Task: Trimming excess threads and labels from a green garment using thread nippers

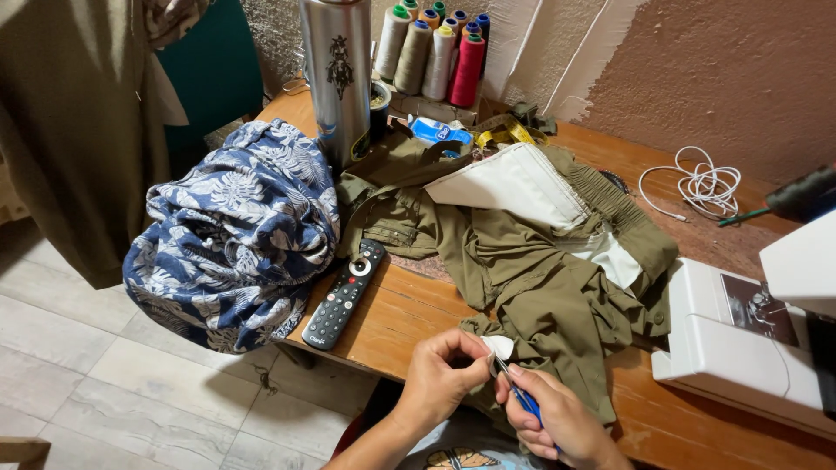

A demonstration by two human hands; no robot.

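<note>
Olive-green cloth, a rumpled garment (540,278) with a pale lining, lies spread over the wooden surface (409,313), one edge drawn down to the near rim where both hands work on it. The left hand (440,379) is closed in a pinch on a small white bit of fabric (500,346) at that edge. The right hand (557,418) is curled shut around a slim blue-handled tool (525,402) whose metal tip points at the white bit. Judging by this, the step in hand is picking or trimming at a seam; the next move calls for a fine, steady tip and a taut hold on the cloth. Whether the tool is a seam ripper or small snips cannot be made out, and its handle is mostly buried in the palm. A black remote control (344,296) and a blue floral bundle of fabric (231,235) lie to the left. A white sewing machine (740,339) at right is cut off by the frame.
</note>
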